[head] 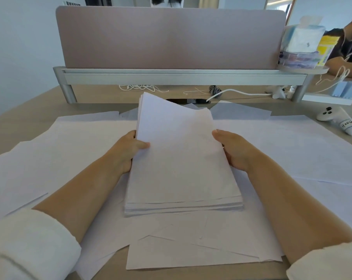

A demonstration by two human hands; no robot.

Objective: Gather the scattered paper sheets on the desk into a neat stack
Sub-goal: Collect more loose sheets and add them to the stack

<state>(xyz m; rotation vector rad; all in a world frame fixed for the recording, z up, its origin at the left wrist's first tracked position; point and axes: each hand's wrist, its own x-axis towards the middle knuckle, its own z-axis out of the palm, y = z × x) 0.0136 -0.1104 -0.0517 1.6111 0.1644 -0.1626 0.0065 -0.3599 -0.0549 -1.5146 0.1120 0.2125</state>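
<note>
A thick stack of white paper sheets (181,158) stands tilted on its near edge in the middle of the desk. My left hand (126,152) grips its left side, thumb on the front face. On the stack's right edge, my right hand (231,150) holds it with the thumb at the upper part. More loose white sheets (70,154) lie spread flat over the desk around and under the stack, left, right and near the front edge. The stack's top edges are uneven.
A pink divider panel (171,37) on a metal rail closes the desk's far side, with cables (138,87) under it. A white controller (338,121) lies at the right. Tissue box (302,37) and another person's arm (345,65) are at the far right.
</note>
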